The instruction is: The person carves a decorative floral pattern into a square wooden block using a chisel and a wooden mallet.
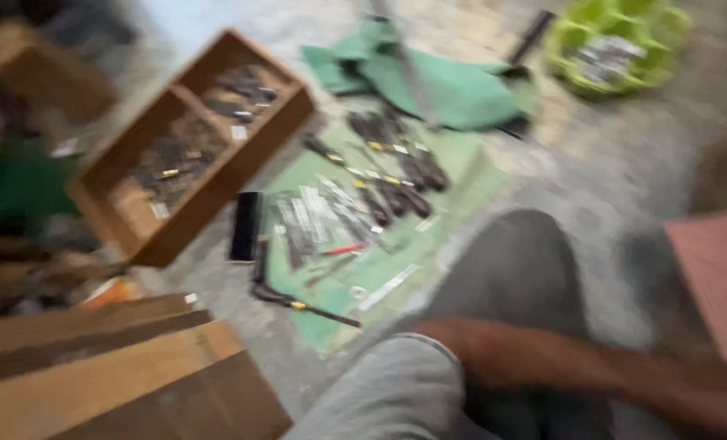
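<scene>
A forearm (591, 367) crossed the near knee (396, 391) — its hand hidden, grip impossible to tell. Nearest lay hand tools (363, 204) spread on a green mat (453, 163), within reach — wooden tray (192, 147) left.

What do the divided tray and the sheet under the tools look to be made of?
The divided tray looks like bare brown wood: thick straight walls, matte, though motion blur hides any grain. The sheet under the tools looks like green cloth or flexible matting; it lies flat, and the bunched green piece behind it folds softly, which suggests fabric.
</scene>
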